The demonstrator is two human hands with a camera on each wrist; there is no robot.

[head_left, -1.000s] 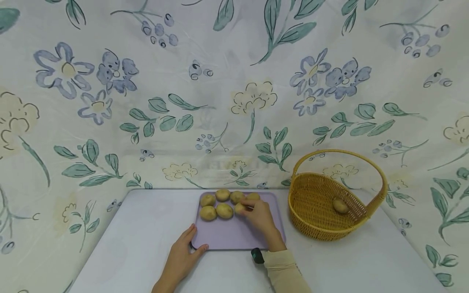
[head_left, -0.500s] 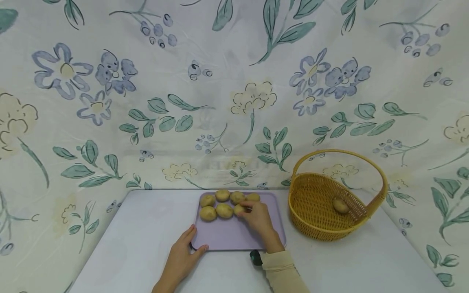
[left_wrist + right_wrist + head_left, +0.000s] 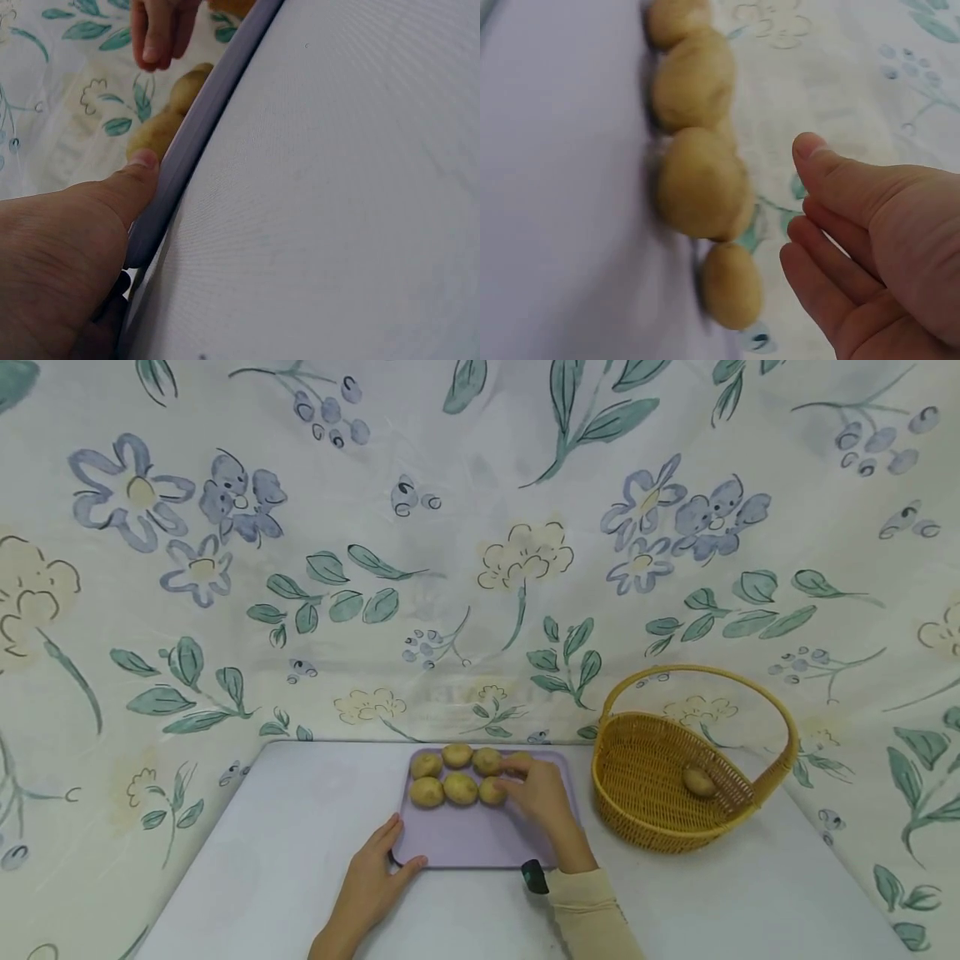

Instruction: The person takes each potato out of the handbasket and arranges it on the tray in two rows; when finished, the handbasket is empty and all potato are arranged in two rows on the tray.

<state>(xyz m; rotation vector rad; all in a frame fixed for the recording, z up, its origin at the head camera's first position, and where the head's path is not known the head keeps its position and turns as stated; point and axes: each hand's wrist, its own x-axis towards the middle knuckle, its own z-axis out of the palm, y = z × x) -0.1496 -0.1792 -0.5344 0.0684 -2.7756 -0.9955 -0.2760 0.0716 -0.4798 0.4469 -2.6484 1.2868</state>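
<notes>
My left hand grips the front left corner of a lilac tray, its thumb along the near rim in the left wrist view. On the tray several potatoes stand in two rows. My right hand hovers just right of the front row's rightmost potato, fingers apart and nothing between them. The right wrist view shows a gap between that hand and the nearest large potato. In the head view, the hand partly hides the back row's right potato.
A wicker basket with a tall handle stands right of the tray, with one potato inside. Both are on a white table backed by a floral cloth. A dark device sits at my right wrist.
My right hand has let go of the front row's rightmost potato and moved slightly up and right, away from it. My left hand stays at the tray corner.
</notes>
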